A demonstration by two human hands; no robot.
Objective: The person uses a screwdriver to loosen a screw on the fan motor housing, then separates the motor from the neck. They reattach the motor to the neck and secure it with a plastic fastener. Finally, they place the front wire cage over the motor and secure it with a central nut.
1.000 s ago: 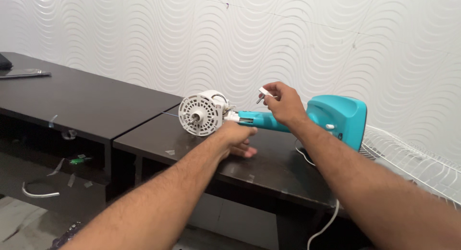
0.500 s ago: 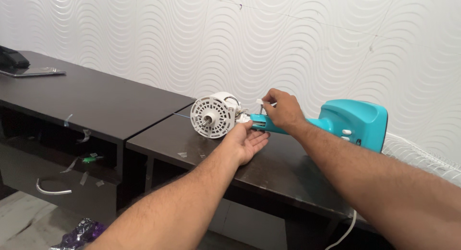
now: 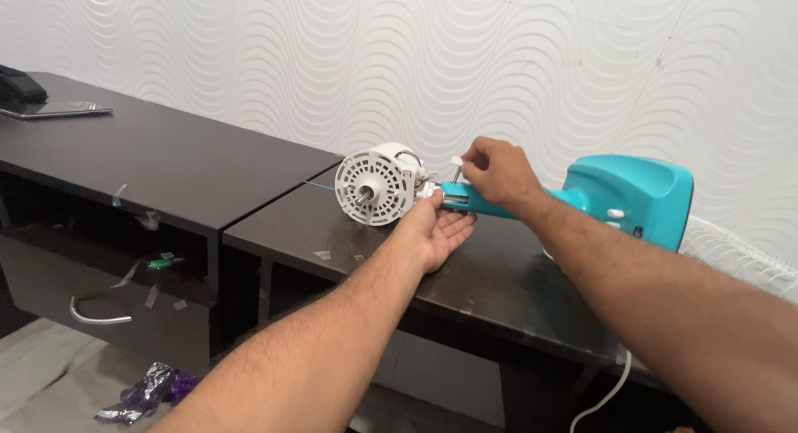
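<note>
Right hand (image 3: 495,171) pinches a small white key (image 3: 456,161) above the teal fan neck (image 3: 486,204), left hand (image 3: 436,229) open beneath

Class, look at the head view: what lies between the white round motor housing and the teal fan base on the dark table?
In the head view, the teal neck joins motor housing to fan base. The left hand cups it below; the right hand pinches a small white part above.

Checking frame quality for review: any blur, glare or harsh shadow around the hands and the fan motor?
Head view: even, soft light; white fan motor, left hand and right hand sharp. Mild sheen on the dark table; near forearms slightly soft at the frame's bottom edge.
</note>
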